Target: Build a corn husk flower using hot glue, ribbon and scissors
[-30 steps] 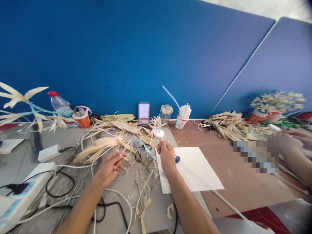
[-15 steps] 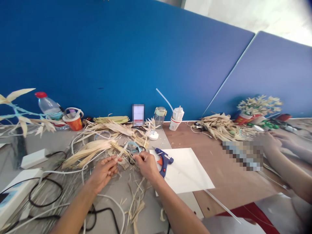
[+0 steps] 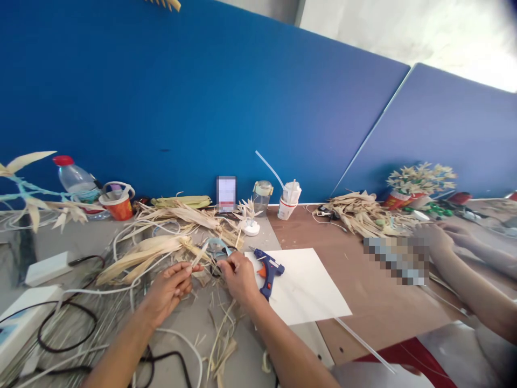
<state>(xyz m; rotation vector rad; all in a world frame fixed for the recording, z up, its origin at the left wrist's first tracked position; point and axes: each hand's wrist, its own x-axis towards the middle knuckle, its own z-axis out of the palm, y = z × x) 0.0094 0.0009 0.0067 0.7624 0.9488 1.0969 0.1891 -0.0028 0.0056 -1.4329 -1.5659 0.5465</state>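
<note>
Blue partition (image 3: pixel 202 97) backs the table (image 3: pixel 323 231); left hand (image 3: pixel 172 291) pinches a pale strip (image 3: pixel 199 257), grip of right hand (image 3: pixel 240 277) unclear.

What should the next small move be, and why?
Probably a gentle pinch on the curled, light-blue, plastic-looking ribbon with the right hand: its fingertips are right by it, though whether they hold it is unclear, while the left hand pinches a slender cream husk strip.

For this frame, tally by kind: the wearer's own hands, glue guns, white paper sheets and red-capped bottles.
Wearer's hands: 2 (left hand, right hand)
Glue gun: 1
White paper sheet: 1
Red-capped bottle: 1
Total: 5
</note>
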